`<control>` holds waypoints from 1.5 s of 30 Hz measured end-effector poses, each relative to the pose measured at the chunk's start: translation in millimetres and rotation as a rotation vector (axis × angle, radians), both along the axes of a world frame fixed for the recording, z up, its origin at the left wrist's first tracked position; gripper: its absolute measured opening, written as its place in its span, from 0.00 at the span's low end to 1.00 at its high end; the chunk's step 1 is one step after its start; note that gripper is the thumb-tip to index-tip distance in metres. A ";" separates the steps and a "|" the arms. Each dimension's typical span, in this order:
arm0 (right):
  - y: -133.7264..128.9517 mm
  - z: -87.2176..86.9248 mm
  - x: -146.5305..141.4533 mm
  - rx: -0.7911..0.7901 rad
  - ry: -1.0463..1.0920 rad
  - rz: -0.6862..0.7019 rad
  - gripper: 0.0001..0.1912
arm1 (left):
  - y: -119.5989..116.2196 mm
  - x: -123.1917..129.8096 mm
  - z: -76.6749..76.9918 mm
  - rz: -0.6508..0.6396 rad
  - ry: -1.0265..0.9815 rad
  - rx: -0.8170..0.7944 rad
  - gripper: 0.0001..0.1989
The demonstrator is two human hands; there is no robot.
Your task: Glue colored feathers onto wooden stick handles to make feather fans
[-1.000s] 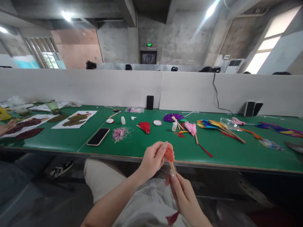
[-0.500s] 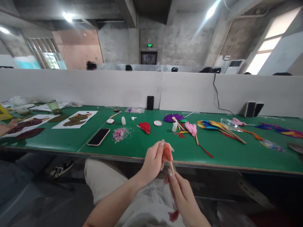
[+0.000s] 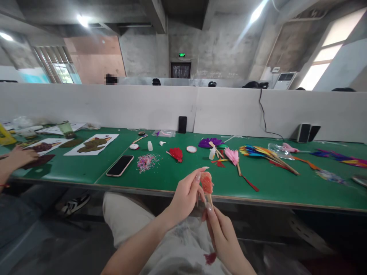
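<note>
A small paddle-shaped piece [image 3: 207, 183] with a mottled orange-red head is held upright over my lap, near the table's front edge. Its thin wooden handle is pinched low down between the thumb and fingers of my right hand [image 3: 222, 229]. Beside the head's left edge is my left hand [image 3: 185, 193], its index finger stretched out and its thumb apart; whether it touches the head is hard to tell. Below my right hand hangs a dark red tassel [image 3: 210, 258]. A red feather-like fan [image 3: 176, 154] and a pink one [image 3: 231, 156] lie beyond my hands.
On the green table [image 3: 172, 179] are a phone [image 3: 120, 165], pink-purple flakes [image 3: 147, 162], small white bottles [image 3: 150, 146], a round lid [image 3: 191, 149] and multicoloured feathers [image 3: 255, 151]. At far left, another person's hand [image 3: 24, 156] works over a picture. A white partition [image 3: 137, 107] stands behind.
The orange-red head has turned to face me more. My left index finger has straightened and the thumb moved away from it. The other person's hand has reached further in from the left.
</note>
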State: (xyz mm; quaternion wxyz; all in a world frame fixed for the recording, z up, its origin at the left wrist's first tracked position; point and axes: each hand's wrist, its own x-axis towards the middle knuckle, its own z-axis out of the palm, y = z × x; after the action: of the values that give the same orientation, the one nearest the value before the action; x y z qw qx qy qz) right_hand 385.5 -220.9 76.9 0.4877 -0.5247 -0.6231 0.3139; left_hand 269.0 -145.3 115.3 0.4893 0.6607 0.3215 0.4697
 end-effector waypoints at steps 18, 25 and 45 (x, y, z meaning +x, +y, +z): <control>3.0 7.0 17.0 -0.016 -0.177 0.011 0.20 | 16.2 -21.8 17.4 -0.047 0.170 0.077 0.10; 2.0 5.4 19.6 0.019 -0.143 -0.002 0.20 | 13.2 -21.5 20.6 -0.102 0.130 0.029 0.10; -1.0 7.1 18.9 -0.028 -0.084 0.014 0.22 | 0.3 -8.0 30.9 -0.064 0.079 0.079 0.10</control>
State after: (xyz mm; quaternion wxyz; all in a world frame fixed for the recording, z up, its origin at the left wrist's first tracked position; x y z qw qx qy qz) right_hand 404.4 -221.9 84.1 0.4515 -0.5399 -0.6421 0.3039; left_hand 261.0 -145.0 146.2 0.4643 0.7077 0.3005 0.4397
